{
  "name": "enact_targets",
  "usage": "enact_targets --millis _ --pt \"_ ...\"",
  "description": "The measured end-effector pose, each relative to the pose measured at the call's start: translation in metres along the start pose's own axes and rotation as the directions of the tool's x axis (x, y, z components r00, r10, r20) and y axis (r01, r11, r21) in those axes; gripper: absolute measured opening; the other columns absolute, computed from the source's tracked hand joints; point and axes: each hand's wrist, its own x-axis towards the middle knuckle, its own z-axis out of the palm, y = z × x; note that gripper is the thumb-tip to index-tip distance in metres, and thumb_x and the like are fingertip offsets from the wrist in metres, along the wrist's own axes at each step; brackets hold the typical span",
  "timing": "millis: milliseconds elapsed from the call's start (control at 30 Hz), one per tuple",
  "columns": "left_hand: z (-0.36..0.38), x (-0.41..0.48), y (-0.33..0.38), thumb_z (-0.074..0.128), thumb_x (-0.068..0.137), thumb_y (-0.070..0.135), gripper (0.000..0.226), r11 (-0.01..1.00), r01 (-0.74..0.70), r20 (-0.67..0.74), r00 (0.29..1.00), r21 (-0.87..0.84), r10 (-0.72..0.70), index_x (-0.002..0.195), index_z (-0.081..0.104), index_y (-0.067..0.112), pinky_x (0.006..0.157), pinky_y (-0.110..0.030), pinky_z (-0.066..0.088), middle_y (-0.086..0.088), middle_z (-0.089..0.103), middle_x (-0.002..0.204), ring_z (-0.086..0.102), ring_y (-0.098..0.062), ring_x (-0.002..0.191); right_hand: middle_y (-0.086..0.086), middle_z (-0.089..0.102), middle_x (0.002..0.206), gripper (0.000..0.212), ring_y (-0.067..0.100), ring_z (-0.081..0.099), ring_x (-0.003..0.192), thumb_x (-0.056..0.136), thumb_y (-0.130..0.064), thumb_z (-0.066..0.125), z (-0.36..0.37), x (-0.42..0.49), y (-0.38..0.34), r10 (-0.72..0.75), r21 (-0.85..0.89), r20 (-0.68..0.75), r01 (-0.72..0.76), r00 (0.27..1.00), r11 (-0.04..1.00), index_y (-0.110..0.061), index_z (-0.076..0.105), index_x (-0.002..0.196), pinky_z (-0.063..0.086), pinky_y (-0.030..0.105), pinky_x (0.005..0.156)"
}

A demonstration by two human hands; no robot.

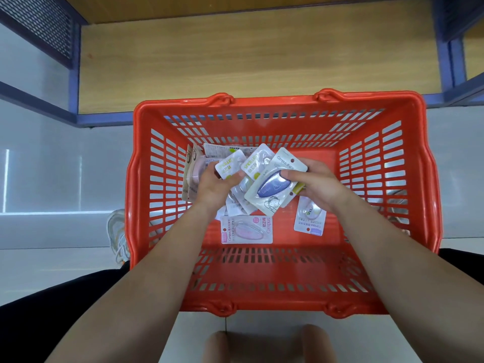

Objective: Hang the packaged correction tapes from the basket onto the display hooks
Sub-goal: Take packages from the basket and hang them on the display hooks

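Left hand [214, 187], fingers round several packs [230, 166]; right hand [317, 184], fingers round one purple pack [272, 187]; one basket [277, 307] (two loose packs [246, 230] [310, 218])

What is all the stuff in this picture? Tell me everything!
basket: one, red, on the floor before the shelf
purple pack: one, white with purple tape, held over the basket
green-label packs: two, white and green, held over the basket, more packs beneath
pink pack: one, pink and white, flat on the basket bottom
lilac-label pack: one, white, basket bottom, right side
leaning packs: a few, pinkish, against the basket's left wall
shelf: one, wood with blue frame, beyond the basket
floor: pale grey tiles, all around
shoe: one, white, left of the basket
left grip: one, holds the green-label packs
right grip: one, pinches the purple pack
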Motion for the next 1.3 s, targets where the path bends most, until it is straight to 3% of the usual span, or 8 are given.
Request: enact_targets --millis 100,300,467,700,900,1067,1200,1300 --pt "-0.004 -0.002 0.002 0.080 0.088 0.020 0.030 1.000 -0.009 0.002 1.000 0.002 0.009 0.111 0.060 0.016 0.066 -0.025 0.053 0.003 0.072 0.105 0.070 -0.013 0.094 0.003 0.077 0.091 0.017 0.016 0.074 0.079 0.092 -0.009 0.072 0.000 -0.001 0.006 0.012 -0.015 -0.016 -0.012 1.000 1.000 -0.011 0.070 0.109 0.059 0.029 0.070" --pt "-0.005 0.005 -0.003 0.084 0.084 0.017 0.034 1.000 -0.007 0.010 1.000 -0.023 0.008 0.111 0.063 0.016 0.091 -0.042 0.059 -0.004 0.074 0.113 0.073 -0.020 0.104 0.005 0.076 0.094 0.020 0.016 0.074 0.082 0.092 -0.005 0.071 0.004 0.001 0.011 0.033 0.023 -0.011 -0.033 0.999 0.999 -0.009 0.067 0.111 0.060 0.029 0.071" --pt "0.009 0.001 0.001 0.087 0.080 0.028 0.058 1.000 0.014 0.043 0.999 0.022 -0.015 0.128 0.055 0.020 0.082 -0.030 0.055 0.006 0.072 0.109 0.070 -0.011 0.095 0.009 0.072 0.099 0.018 0.019 0.072 0.089 0.092 0.001 0.069 0.018 0.006 0.013 0.035 0.029 0.053 -0.037 0.998 0.999 -0.011 0.062 0.103 0.061 0.029 0.081" --pt "0.010 -0.003 0.004 0.089 0.079 0.026 0.064 0.995 0.045 0.021 0.999 0.093 -0.047 0.132 0.054 0.018 0.051 -0.023 0.057 0.005 0.073 0.095 0.069 -0.006 0.057 0.009 0.071 0.098 0.019 0.022 0.071 0.092 0.088 -0.002 0.074 0.020 0.008 0.018 0.049 -0.015 0.051 -0.048 0.998 0.999 -0.013 0.063 0.100 0.057 0.043 0.091" --pt "0.008 -0.001 0.004 0.088 0.079 0.027 0.058 0.994 0.067 -0.012 0.998 0.088 -0.066 0.127 0.055 0.020 0.057 -0.026 0.057 0.001 0.073 0.102 0.070 -0.007 0.067 0.010 0.076 0.104 0.019 0.028 0.075 0.099 0.092 -0.008 0.073 0.013 0.002 0.018 0.085 -0.038 0.046 -0.084 0.995 0.996 -0.013 0.058 0.103 0.060 0.048 0.087" --pt "-0.004 -0.002 0.008 0.091 0.066 0.032 0.058 0.997 0.076 -0.131 0.988 -0.036 -0.080 0.116 0.065 0.019 0.084 -0.046 0.062 -0.005 0.076 0.105 0.074 -0.028 0.098 0.006 0.077 0.098 0.017 0.024 0.076 0.088 0.093 -0.007 0.072 -0.002 -0.007 0.016 0.108 -0.039 -0.028 -0.109 0.994 0.993 -0.017 0.058 0.098 0.062 0.041 0.078" --pt "-0.011 -0.009 0.017 0.090 0.074 0.026 0.043 0.993 0.085 -0.158 0.982 -0.087 -0.098 0.108 0.064 0.022 0.073 -0.037 0.060 -0.002 0.075 0.101 0.074 -0.026 0.098 0.001 0.077 0.091 0.019 0.022 0.074 0.085 0.088 -0.011 0.077 -0.004 -0.013 0.016 0.111 -0.083 -0.125 -0.122 0.986 0.989 -0.017 0.064 0.100 0.059 0.039 0.076" --pt "-0.010 -0.016 0.026 0.092 0.070 0.032 0.057 0.991 0.083 -0.141 0.985 -0.100 -0.097 0.119 0.065 0.021 0.074 -0.036 0.059 -0.002 0.076 0.106 0.074 -0.026 0.099 0.007 0.079 0.096 0.016 0.024 0.075 0.084 0.086 -0.015 0.079 0.006 -0.016 0.008 0.075 -0.160 -0.189 -0.106 0.979 0.981 -0.019 0.071 0.099 0.056 0.038 0.076"
